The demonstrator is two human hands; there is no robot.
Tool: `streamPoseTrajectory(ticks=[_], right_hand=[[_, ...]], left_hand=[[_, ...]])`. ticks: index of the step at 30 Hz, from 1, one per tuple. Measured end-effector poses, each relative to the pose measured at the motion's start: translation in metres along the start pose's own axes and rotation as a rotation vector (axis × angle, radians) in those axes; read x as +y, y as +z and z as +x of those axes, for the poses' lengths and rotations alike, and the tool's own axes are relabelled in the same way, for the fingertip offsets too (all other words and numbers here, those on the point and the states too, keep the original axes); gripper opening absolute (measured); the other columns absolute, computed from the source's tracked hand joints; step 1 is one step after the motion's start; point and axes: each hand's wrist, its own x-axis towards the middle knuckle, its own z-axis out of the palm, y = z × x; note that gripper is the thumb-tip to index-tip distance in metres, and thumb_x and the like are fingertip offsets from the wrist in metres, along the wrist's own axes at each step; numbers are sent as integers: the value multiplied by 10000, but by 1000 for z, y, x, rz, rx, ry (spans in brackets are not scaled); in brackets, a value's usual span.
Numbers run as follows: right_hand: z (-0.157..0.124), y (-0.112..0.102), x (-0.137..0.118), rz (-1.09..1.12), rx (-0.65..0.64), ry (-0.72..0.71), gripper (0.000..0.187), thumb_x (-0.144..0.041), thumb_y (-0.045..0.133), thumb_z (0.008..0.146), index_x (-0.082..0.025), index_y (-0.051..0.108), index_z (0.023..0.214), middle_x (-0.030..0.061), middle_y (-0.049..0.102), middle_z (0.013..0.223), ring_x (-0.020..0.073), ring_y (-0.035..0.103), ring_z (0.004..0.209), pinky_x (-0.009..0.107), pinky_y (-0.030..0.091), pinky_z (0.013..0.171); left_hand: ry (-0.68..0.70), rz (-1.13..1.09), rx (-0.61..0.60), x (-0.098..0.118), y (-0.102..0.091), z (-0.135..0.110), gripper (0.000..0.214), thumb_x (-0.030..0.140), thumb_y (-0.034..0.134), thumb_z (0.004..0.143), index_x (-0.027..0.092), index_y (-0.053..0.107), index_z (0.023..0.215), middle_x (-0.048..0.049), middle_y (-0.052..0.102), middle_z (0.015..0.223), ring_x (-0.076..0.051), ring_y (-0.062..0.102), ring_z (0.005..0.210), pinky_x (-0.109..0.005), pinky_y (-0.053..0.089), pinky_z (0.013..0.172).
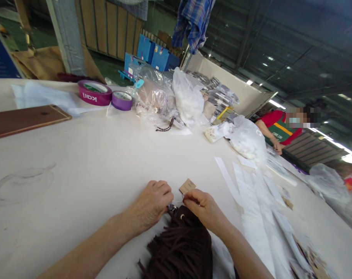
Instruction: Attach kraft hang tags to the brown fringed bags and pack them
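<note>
A dark brown fringed bag (181, 244) lies at the near edge of the white table, its top end between my hands. My left hand (152, 203) is closed at the bag's upper left, by a small metal ring (172, 209); what the fingers grip is mostly hidden. My right hand (207, 211) pinches the thin white string of a tan cardboard hang tag (188, 186) just above the bag. The tag sits beyond the right fingertips. Some pale wrapping shows beneath the bag.
A brown phone (27, 121) and two tape rolls, magenta (95, 97) and purple (122, 101), are at the back left. Plastic-wrapped goods (155, 97) and white bags (248, 141) stand behind. White strips (254, 217) spread at right; a person in red (276, 126) works beyond.
</note>
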Motion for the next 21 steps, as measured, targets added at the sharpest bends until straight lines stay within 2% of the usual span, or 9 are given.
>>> streamPoseTrajectory(ticks=[5, 12, 21], right_hand=[[9, -3, -2, 30, -116, 18, 141, -179, 468, 714, -194, 550, 599, -40, 480, 582, 116, 434, 592, 229, 317, 558], [22, -5, 5, 46, -274, 54, 168, -272, 466, 734, -184, 469, 592, -24, 443, 610, 122, 399, 617, 244, 307, 576], [28, -5, 4, -10, -320, 74, 162, -277, 458, 748, -180, 476, 620, -20, 451, 626, 124, 413, 642, 251, 312, 609]], left_hand=[[-3, -4, -15, 0, -1, 0, 106, 139, 580, 786, 180, 502, 845, -40, 555, 975, -216, 457, 973, -370, 370, 803], [0, -15, -14, -2, 1, 2, 123, 183, 608, 784, 176, 495, 833, -33, 556, 975, -216, 458, 977, -376, 374, 808], [-8, -30, -24, -1, -2, 1, 113, 173, 602, 787, 176, 495, 824, -32, 560, 972, -210, 461, 985, -369, 375, 823]])
